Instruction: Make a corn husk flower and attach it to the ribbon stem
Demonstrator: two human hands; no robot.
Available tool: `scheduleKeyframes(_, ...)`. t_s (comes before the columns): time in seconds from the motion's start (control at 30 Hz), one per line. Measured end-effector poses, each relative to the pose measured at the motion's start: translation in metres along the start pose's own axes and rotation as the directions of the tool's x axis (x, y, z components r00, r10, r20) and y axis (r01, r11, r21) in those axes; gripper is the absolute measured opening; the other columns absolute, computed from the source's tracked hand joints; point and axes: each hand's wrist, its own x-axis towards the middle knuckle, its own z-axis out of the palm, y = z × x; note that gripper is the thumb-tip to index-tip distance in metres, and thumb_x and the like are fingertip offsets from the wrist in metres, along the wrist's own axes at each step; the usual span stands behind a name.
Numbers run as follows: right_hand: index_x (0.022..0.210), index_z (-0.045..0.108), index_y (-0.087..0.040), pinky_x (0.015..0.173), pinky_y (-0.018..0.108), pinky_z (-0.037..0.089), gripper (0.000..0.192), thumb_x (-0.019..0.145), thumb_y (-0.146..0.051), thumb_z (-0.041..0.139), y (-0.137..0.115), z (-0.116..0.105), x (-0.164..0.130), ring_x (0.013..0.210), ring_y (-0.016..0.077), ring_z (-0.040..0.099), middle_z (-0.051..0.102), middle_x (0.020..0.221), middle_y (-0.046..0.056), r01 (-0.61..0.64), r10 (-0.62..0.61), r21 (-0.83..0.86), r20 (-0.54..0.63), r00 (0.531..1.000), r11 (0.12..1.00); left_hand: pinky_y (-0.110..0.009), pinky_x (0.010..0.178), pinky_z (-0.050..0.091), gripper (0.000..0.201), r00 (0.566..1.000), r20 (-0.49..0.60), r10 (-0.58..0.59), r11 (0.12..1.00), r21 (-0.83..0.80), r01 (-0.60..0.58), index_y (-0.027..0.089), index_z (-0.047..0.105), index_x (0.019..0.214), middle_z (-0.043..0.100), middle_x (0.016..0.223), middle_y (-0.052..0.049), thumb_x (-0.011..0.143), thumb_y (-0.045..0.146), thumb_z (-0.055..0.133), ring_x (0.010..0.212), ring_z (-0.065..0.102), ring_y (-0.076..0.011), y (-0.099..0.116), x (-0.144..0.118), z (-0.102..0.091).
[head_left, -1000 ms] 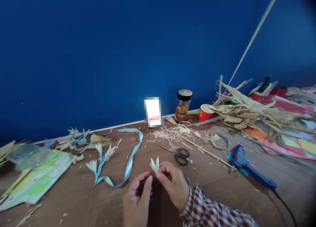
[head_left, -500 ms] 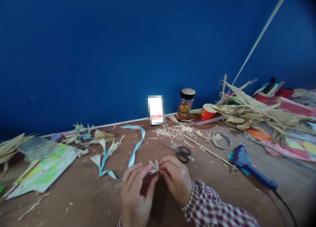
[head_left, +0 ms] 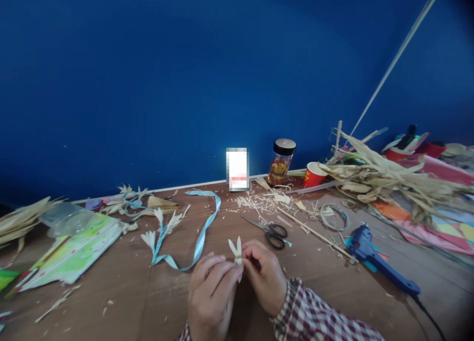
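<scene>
pixelated white card (head_left: 237, 169), glue gun cord (head_left: 431, 313) cut off, petal piece's base (head_left: 239, 260) hidden

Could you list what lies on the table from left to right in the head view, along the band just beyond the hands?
Green printed sheets → light blue ribbon → black-handled scissors → coil of wire → blue glue gun.

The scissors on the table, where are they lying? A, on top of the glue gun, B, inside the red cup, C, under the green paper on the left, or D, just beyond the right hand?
D: the black-handled scissors lie flat on the table just past the right hand, apart from the blue glue gun.
</scene>
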Motion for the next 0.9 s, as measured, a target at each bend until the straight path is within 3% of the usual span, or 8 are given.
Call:
scheduleKeyframes(0.27, 0.072, 0.053, -0.017, 0.07, 0.025, 0.04, 0.013, 0.081, -0.013, 0.045, 0.002, -0.004, 0.001, 0.078, 0.0148, 0.052, 0.056, 0.083, 0.004, -0.015, 0.015, -0.019, -0.019, 1.0, 1.0, -0.042, 0.084, 0.042, 0.029, 1.0, 0.003, 0.011, 0.993, -0.117, -0.01, 0.022, 0.064, 0.091, 0.067, 0.079, -0.003, 0.064, 0.01, 0.065, 0.084, 0.056, -0.0215, 0.005, 0.003, -0.005)
scheduleKeyframes(0.37, 0.071, 0.054, -0.017, 0.068, 0.024, 0.04, 0.014, 0.081, -0.014, 0.046, 0.001, -0.005, 0.002, 0.075, 0.0145, 0.053, 0.056, 0.082, 0.004, -0.011, 0.01, -0.039, -0.019, 1.0, 0.999, -0.041, 0.082, 0.043, 0.024, 0.978, -0.065, -0.2, 0.935, -0.312, 0.17, 0.02, 0.062, 0.092, 0.064, 0.085, -0.006, 0.068, 0.018, 0.06, 0.087, 0.055, -0.0236, 0.006, 0.0, -0.007)
scheduleKeyframes(0.43, 0.07, 0.053, -0.017, 0.068, 0.024, 0.041, 0.014, 0.081, -0.012, 0.046, 0.0, -0.004, 0.002, 0.075, 0.0144, 0.053, 0.056, 0.082, 0.004, 0.003, -0.004, -0.047, -0.016, 1.0, 0.999, -0.039, 0.08, 0.044, 0.02, 0.875, -0.038, -0.482, 0.791, -0.448, 0.416, 0.02, 0.06, 0.093, 0.063, 0.091, -0.008, 0.075, 0.021, 0.052, 0.09, 0.056, -0.0236, 0.006, -0.001, -0.006)
scheduleKeyframes(0.5, 0.07, 0.053, -0.017, 0.068, 0.025, 0.041, 0.014, 0.08, -0.01, 0.046, -0.001, -0.004, 0.002, 0.076, 0.0147, 0.053, 0.055, 0.082, 0.004, 0.026, -0.026, -0.055, -0.005, 1.0, 0.998, -0.035, 0.077, 0.046, 0.02, 0.7, 0.11, -0.706, 0.541, -0.553, 0.633, 0.019, 0.058, 0.095, 0.062, 0.094, -0.009, 0.079, 0.026, 0.048, 0.088, 0.058, -0.022, 0.005, -0.001, -0.003)
scheduleKeyframes(0.57, 0.071, 0.053, -0.018, 0.069, 0.026, 0.041, 0.014, 0.079, -0.009, 0.046, -0.001, -0.003, 0.001, 0.077, 0.015, 0.053, 0.055, 0.082, 0.004, 0.045, -0.044, -0.076, 0.012, 0.999, 0.996, -0.032, 0.073, 0.047, 0.023, 0.565, 0.305, -0.766, 0.302, -0.606, 0.736, 0.018, 0.057, 0.095, 0.063, 0.091, -0.007, 0.08, 0.032, 0.048, 0.081, 0.06, -0.02, 0.005, 0.001, 0.001)
scheduleKeyframes(0.6, 0.073, 0.054, -0.018, 0.07, 0.026, 0.041, 0.014, 0.079, -0.009, 0.046, -0.002, -0.002, 0.0, 0.078, 0.0152, 0.053, 0.056, 0.083, 0.004, 0.055, -0.053, -0.092, 0.025, 0.998, 0.994, -0.03, 0.071, 0.048, 0.024, 0.535, 0.378, -0.755, 0.224, -0.618, 0.753, 0.018, 0.058, 0.094, 0.064, 0.087, -0.006, 0.079, 0.034, 0.049, 0.077, 0.06, -0.0191, 0.005, 0.002, 0.002)
scheduleKeyframes(0.67, 0.075, 0.056, -0.018, 0.071, 0.027, 0.042, 0.014, 0.08, -0.01, 0.046, -0.003, -0.001, -0.001, 0.079, 0.0157, 0.053, 0.056, 0.084, 0.005, 0.08, -0.073, -0.125, 0.059, 0.996, 0.989, -0.027, 0.066, 0.047, 0.022, 0.528, 0.446, -0.723, 0.161, -0.634, 0.756, 0.017, 0.059, 0.087, 0.063, 0.076, -0.004, 0.079, 0.035, 0.05, 0.07, 0.059, -0.0173, 0.006, 0.004, 0.004)
scheduleKeyframes(0.9, 0.078, 0.057, -0.018, 0.07, 0.028, 0.042, 0.013, 0.081, -0.012, 0.046, -0.003, 0.001, -0.007, 0.079, 0.0161, 0.053, 0.057, 0.085, 0.006, 0.135, -0.114, -0.167, 0.134, 0.984, 0.977, -0.02, 0.051, 0.037, 0.023, 0.515, 0.456, -0.725, 0.189, -0.588, 0.787, 0.017, 0.058, 0.064, 0.052, 0.056, 0.003, 0.076, 0.036, 0.054, 0.053, 0.045, -0.011, 0.006, 0.006, 0.004)
